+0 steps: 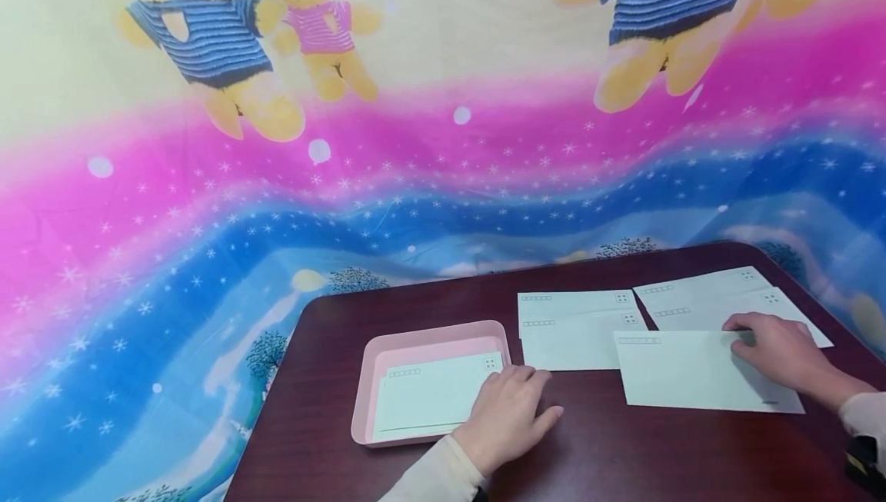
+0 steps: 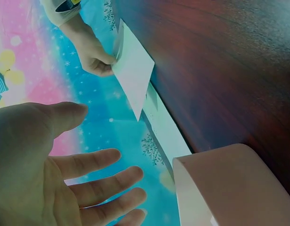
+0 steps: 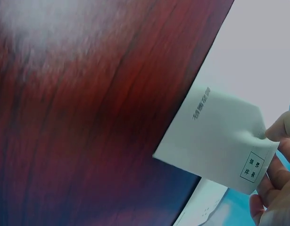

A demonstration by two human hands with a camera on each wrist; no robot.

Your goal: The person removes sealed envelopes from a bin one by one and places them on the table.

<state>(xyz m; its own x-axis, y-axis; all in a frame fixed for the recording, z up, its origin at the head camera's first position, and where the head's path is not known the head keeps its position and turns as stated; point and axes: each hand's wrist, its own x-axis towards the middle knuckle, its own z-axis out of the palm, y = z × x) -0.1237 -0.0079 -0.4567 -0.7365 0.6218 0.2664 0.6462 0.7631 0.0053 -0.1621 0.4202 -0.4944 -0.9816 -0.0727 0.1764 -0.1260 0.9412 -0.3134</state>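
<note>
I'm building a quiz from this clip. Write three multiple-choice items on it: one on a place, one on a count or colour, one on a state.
1. Where does the pink tray sit?
A. Left of the loose envelopes on the table
B. At the table's right edge
C. On the floor

2. What colour is the table?
A. White
B. Dark reddish brown
C. Green

3. What is the right hand doing?
A. Hanging idle off the table
B. Pinching the corner of the nearest envelope
C. Gripping the tray

Answers:
1 A: the head view shows the tray left of the envelopes, beside the left hand.
2 B: all views show dark red wood grain.
3 B: the right wrist view shows fingertips pinching that envelope's lifted corner.
</note>
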